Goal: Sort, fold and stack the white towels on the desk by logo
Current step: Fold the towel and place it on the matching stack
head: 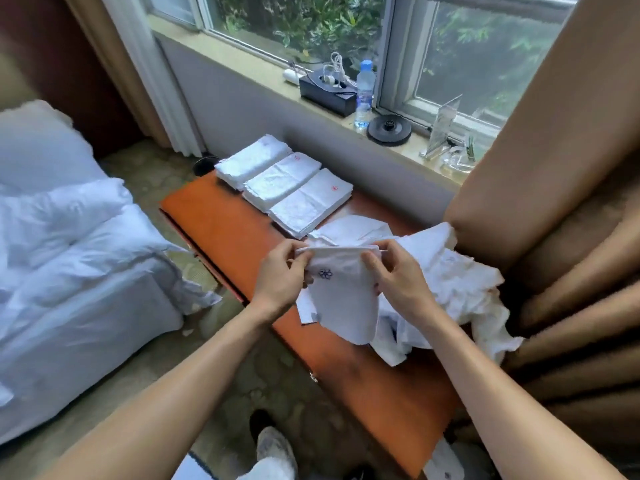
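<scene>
While the person stands at an orange-brown surface (214,216), the head camera looks down along two bare forearms at both hands, raised just above it. The left hand (280,275) and right hand (398,275) each pinch the top edge of one white towel (343,299). The fingers (294,258) of both hands are curled and clamped on the cloth. The towel hangs down from the fingers, its lower edge draping over the near side of the surface. A small blue logo (325,274) shows on the towel just beside the left fingers.

To the right of the fingers, and touching the held towel, a loose pile (450,282) of crumpled white towels lies on the surface. Beyond the fingers, three folded stacks (282,180) of white towels sit edge to edge in a row on the far end of the surface. The two stacks nearer the fingers each show a small red mark; the mark on the farthest one is too faint to tell.

Far beyond the fingers, a windowsill (242,62) carries a black box (327,93) and a water bottle (364,95). Well to the left of the fingers is a bed (69,237) with white linen. To the right hangs a tan curtain (554,168).
</scene>
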Available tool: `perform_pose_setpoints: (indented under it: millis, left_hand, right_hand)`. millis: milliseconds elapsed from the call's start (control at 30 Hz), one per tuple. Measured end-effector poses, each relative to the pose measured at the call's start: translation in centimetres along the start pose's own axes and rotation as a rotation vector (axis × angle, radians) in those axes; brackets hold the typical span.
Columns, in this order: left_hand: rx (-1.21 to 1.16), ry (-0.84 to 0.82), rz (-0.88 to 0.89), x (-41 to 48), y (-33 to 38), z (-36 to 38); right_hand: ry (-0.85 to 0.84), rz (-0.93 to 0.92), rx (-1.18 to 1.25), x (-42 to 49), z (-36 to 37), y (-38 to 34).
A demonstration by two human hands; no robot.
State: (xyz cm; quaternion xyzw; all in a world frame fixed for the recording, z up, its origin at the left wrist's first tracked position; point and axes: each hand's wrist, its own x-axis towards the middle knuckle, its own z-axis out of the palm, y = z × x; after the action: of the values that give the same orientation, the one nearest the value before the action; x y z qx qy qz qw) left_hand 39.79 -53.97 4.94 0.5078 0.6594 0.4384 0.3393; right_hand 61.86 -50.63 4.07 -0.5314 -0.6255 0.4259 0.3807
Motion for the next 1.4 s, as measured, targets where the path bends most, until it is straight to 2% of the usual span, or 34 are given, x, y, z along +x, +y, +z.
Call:
perform_pose_setpoints:
  millis: [267,500,633,800,933,1067,1400]
  left_hand:
    - [0.03,0.177,-0.169,0.9,-7.1,-11.4]
    - [-0.046,0.339,-0.282,2.4,-12.7,-20.9]
    - [-0.112,0.432,-0.29,3.2,-16.4,-27.0]
    - [-0.2,0.541,-0.35,3.7,-20.9,-33.9]
    - [-0.305,0.559,-0.386,4.1,-23.8,-37.9]
    - [-0.275,0.612,-0.401,5.3,-24.4,-40.9]
    - [-0.215,0.659,-0.425,14.5,-26.2,-46.0]
  right_hand:
    - [-0.365,-0.017,0.017,4.9,12.8,-2.9]
    - [-0.534,-0.033,-0.012,8.3,25.2,-6.2]
    - [-0.658,-0.046,0.031,10.2,32.4,-8.2]
    - [-0.712,-0.032,0.056,11.7,41.2,-10.4]
    - [-0.768,-0.007,0.075,12.6,46.5,-11.9]
    - [-0.858,-0.011,0.08,14.1,49.9,-13.3]
    - [-0.845,0.017,0.124,23.5,57.3,-14.1]
